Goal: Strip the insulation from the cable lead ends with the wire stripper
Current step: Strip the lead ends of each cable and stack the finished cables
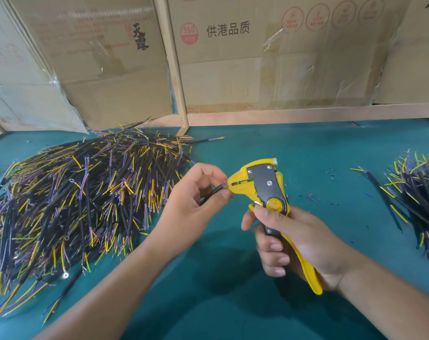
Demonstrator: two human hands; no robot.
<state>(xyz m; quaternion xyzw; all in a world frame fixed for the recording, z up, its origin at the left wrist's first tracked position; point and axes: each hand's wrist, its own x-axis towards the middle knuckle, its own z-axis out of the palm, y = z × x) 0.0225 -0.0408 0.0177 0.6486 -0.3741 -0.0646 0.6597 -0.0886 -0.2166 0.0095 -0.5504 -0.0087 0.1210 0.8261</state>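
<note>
The left hand (198, 192) pinched a black cable (212, 192) between thumb and fingertips, its coloured lead ends fed into the head of the wire stripper (265, 190). The right hand (296, 241) gripped the stripper's yellow handles, fingers wrapped round them, tool held above the green tabletop (233, 278). A large pile of cables (81, 197) lay to the left, a smaller pile (414, 192) at the right edge. Small insulation scraps (331, 176) were scattered between stripper and smaller pile. Cardboard boxes (233, 57) stood behind.
</note>
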